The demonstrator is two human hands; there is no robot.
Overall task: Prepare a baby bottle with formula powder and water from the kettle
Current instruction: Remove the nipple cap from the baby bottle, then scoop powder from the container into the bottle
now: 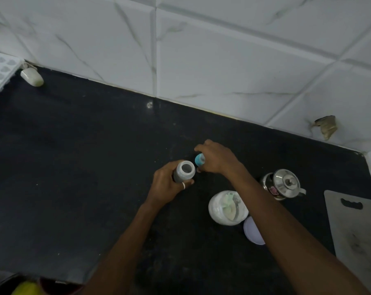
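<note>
Your left hand (166, 185) wraps the open baby bottle (184, 171) upright on the dark counter (74, 145), fingers closed round its body, a ring showing. Just beyond the bottle, your right hand (217, 159) pinches the blue teat cap (199, 159), held apart from the bottle's mouth. Nearer you and right of the bottle sits the open formula jar (227, 208) with a pale green scoop inside, its lid (253, 231) just beside it; the steel kettle (283, 184) stands farther right. You seem to be between opening and filling, or about to close; I cannot tell whether the bottle holds anything. If closing, line the cap squarely over the neck. The kettle's sticker is unreadable.
</note>
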